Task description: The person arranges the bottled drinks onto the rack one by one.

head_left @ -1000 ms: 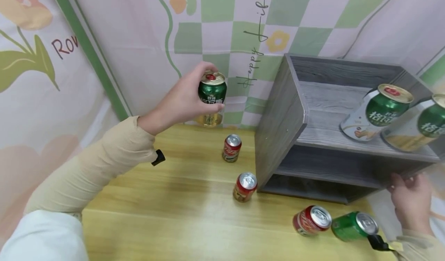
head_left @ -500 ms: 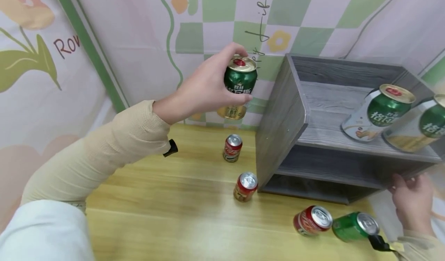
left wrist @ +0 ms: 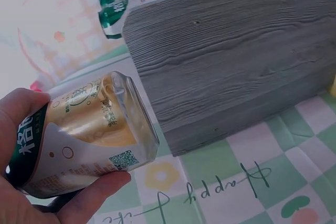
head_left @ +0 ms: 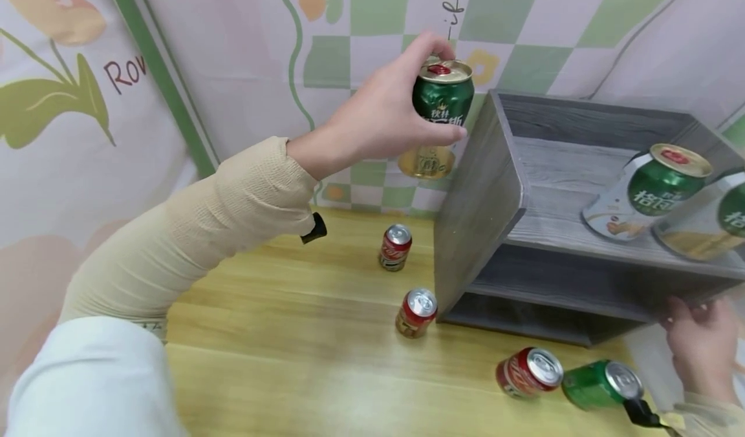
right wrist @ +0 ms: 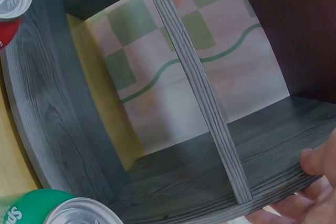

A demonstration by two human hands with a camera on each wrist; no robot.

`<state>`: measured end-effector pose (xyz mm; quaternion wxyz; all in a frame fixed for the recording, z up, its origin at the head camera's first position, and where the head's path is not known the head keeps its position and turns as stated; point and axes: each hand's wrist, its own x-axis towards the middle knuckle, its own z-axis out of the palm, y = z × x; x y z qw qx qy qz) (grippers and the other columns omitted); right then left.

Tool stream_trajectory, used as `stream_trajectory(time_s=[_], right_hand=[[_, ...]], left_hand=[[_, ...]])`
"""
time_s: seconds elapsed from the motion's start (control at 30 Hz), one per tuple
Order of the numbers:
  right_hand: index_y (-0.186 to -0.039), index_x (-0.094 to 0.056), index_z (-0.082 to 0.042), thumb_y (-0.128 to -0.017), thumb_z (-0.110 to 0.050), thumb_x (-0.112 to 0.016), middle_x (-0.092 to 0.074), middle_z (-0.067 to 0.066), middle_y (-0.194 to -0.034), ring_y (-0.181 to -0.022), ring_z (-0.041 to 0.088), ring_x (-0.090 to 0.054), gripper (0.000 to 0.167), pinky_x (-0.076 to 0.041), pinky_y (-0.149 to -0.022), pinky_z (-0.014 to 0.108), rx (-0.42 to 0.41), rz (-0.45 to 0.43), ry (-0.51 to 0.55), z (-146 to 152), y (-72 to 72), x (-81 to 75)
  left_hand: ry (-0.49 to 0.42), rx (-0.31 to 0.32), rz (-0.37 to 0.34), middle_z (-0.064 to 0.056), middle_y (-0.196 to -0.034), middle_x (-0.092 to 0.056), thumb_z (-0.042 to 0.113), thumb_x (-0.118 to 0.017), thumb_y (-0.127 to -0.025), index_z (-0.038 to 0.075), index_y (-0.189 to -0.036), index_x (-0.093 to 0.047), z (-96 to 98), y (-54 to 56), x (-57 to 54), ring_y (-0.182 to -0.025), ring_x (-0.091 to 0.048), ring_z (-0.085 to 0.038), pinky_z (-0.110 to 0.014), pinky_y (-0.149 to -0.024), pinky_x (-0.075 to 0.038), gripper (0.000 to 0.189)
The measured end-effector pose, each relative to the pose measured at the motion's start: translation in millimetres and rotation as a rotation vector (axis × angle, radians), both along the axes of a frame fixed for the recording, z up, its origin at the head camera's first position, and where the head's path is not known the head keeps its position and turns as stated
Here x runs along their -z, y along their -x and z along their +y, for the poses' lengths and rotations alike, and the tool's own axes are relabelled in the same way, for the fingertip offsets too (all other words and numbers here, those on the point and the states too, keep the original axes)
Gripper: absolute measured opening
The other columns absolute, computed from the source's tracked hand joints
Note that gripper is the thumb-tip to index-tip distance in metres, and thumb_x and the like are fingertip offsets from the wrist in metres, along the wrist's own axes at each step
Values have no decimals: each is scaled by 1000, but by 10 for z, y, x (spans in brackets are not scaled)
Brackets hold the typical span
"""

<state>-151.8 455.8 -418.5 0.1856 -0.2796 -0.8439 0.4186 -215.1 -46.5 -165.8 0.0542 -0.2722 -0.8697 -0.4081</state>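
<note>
My left hand (head_left: 401, 104) grips a green, white and gold drink can (head_left: 445, 97) near its top, thumb on one side and fingers on the other. The can is held in the air, left of the top of the grey wooden shelf (head_left: 480, 185). In the left wrist view the can (left wrist: 94, 135) is tilted, with its base towards the shelf's side panel (left wrist: 231, 51). My right hand (head_left: 701, 343) holds the shelf's right side edge. In the right wrist view the thumb (right wrist: 315, 161) lies inside the panel and the fingers outside.
Two similar cans, one green and white (head_left: 652, 191) and one cut off (head_left: 707, 220), stand on the shelf's upper board. On the wooden table (head_left: 279, 359) are red cans (head_left: 396, 248) (head_left: 416, 313) (head_left: 526, 372) and a green can (head_left: 599, 384). Patterned cloth (head_left: 233, 55) hangs behind.
My left hand has carried the green and gold can up and to the right, closer to the shelf. The right hand keeps its hold on the shelf. The head view has shifted slightly.
</note>
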Motion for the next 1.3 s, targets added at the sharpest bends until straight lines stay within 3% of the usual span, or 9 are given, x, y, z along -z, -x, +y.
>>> stream_trajectory(time_s=[0.13,0.23,0.37,0.63,0.93,1.07,1.13,1.2,1.3], right_hand=[[-158,-30,-37,-109,-11,-36,-31,5,-164,-148,25,-34,56,-42,-89,7,6,-16,-3,4,-13,9],[-156,-34,-35,-108,-8,-38,-41,-2,-156,-146,18,-36,55,-44,-86,6,-3,21,61,18,-40,29],[-155,-38,-31,-107,-6,-40,-44,-7,-150,-142,10,-40,54,-40,-71,-3,-3,54,105,29,-51,28],[-155,-38,-34,-107,-7,-39,-36,-1,-161,-144,12,-39,55,-37,-70,-4,3,55,78,27,-37,24],[-153,-42,-30,-106,-3,-40,-45,-7,-149,-139,7,-43,54,-41,-72,-2,-7,83,119,28,-16,43],[-156,-35,-34,-108,-9,-38,-37,1,-160,-143,12,-39,54,-45,-94,13,13,24,83,39,-19,41],[-157,-32,-36,-109,-12,-37,-33,2,-163,-145,14,-36,53,-42,-96,13,15,9,85,42,-18,38],[-157,-32,-35,-109,-13,-37,-32,2,-163,-146,13,-35,53,-44,-91,10,16,14,113,41,-12,31],[-156,-35,-32,-109,-12,-39,-35,0,-162,-145,9,-35,51,-39,-69,-3,-6,57,176,53,-9,23]], left_hand=[[-8,4,7,0,-129,-56,30,-86,-82,21,-139,-37,109,21,-49,-101,-63,-16,-25,-79,-55,75],[-18,26,24,1,-126,-57,30,-86,-82,21,-135,-38,191,27,-78,-99,-63,-16,-25,-78,-55,72],[-41,50,27,3,-123,-57,29,-86,-82,21,-132,-39,283,16,-133,-98,-64,-16,-25,-79,-54,69],[-29,78,12,5,-121,-58,32,-85,-82,21,-132,-37,511,44,-233,-100,-62,-14,-24,-81,-51,70],[37,76,-17,11,-123,-56,38,-84,-83,27,-138,-34,853,77,-302,-101,-61,-9,-21,-83,-49,75],[40,98,-32,12,-122,-55,36,-84,-83,26,-139,-35,1003,57,-290,-100,-60,-6,-18,-82,-48,75],[34,114,-32,13,-123,-54,35,-85,-83,26,-140,-36,1081,51,-291,-100,-59,-4,-16,-82,-48,76],[24,132,-32,14,-124,-53,34,-85,-83,26,-141,-36,1168,56,-300,-101,-58,-1,-14,-83,-47,77],[29,138,-14,16,-125,-51,37,-85,-83,28,-144,-34,1303,79,-318,-101,-56,1,-11,-83,-45,80]])
